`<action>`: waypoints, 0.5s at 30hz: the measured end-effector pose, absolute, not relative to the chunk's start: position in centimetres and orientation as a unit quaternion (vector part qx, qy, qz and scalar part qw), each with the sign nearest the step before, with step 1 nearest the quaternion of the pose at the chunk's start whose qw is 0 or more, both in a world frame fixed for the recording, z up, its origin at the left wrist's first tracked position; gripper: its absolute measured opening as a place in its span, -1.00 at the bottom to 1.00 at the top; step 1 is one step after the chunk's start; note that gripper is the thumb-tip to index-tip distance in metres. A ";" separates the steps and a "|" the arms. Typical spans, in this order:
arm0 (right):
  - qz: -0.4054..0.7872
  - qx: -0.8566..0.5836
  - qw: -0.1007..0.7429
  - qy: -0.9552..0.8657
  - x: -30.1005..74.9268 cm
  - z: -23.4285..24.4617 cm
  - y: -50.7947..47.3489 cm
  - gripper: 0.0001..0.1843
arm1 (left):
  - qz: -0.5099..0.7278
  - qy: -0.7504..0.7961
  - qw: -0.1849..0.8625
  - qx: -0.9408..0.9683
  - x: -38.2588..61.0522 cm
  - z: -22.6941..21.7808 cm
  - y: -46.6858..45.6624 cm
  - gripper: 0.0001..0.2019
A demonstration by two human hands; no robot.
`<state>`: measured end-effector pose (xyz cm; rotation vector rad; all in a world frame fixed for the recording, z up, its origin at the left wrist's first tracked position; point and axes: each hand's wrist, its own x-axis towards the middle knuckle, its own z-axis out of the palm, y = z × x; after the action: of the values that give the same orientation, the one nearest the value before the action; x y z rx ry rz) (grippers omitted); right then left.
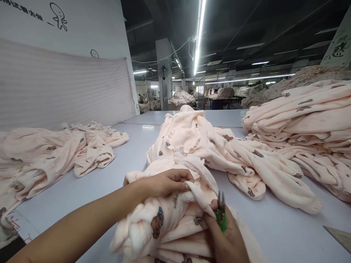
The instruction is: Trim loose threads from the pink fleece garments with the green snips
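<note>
A pale pink fleece garment (170, 223) printed with small brown bears lies bunched on the white table right in front of me. My left hand (167, 181) pinches a fold of its fabric at the top. My right hand (225, 237) rests on the garment lower right, closed around small green-handled thread snips (221, 213) whose metal tips point up toward the pinched fold.
More of the same pink garments lie in a heap (219, 153) behind, a loose pile (55, 153) at left and a tall folded stack (307, 128) at right. The white table (274, 226) runs far back. A striped cloth (63, 91) hangs on the left wall.
</note>
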<state>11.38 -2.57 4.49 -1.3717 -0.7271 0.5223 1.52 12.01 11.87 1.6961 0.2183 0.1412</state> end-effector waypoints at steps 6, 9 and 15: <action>0.285 -0.605 0.677 -0.306 13.1 4.7 -2.0 -0.77 | -0.009 0.102 0.606 0.789 2.0 12.5 12.4 -0.74; 0.300 -0.617 0.657 -0.312 13.4 4.7 -1.9 -0.73 | -0.036 0.120 0.590 0.798 2.3 12.7 12.4 -0.75; 0.272 -0.667 0.621 -0.310 14.4 4.8 -4.4 -0.65 | -0.035 0.136 0.631 0.763 2.5 12.7 12.4 -0.77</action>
<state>14.37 -4.39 4.83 -1.5322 -0.7125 0.6242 2.52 12.40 12.73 1.7471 0.3116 -0.0809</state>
